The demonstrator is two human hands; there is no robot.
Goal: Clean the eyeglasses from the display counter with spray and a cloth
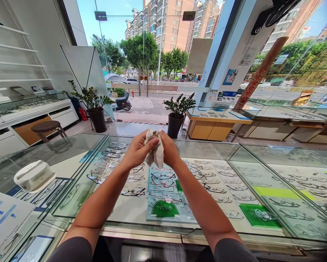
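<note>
Both my arms reach forward over a glass display case (207, 147). My left hand (139, 147) is closed around a crumpled, pale beige cloth (158, 154), its thumb pressed on the front. From the other side, my right hand (169, 147) grips the same cloth, its fingers mostly hidden behind it. Part of the cloth hangs down between the hands. Whether something is wrapped inside I cannot make out. Rows of eyeglasses (163, 175) lie under the glass below, some around a printed board with a green emblem (165, 209).
A white device (34, 174) stands on the counter at left. Beyond the case are two potted plants (97, 118) (176, 123), a round stool (45, 126) and a wooden display cabinet (211, 129). Glass doors face the street. Another case (289, 151) adjoins at right.
</note>
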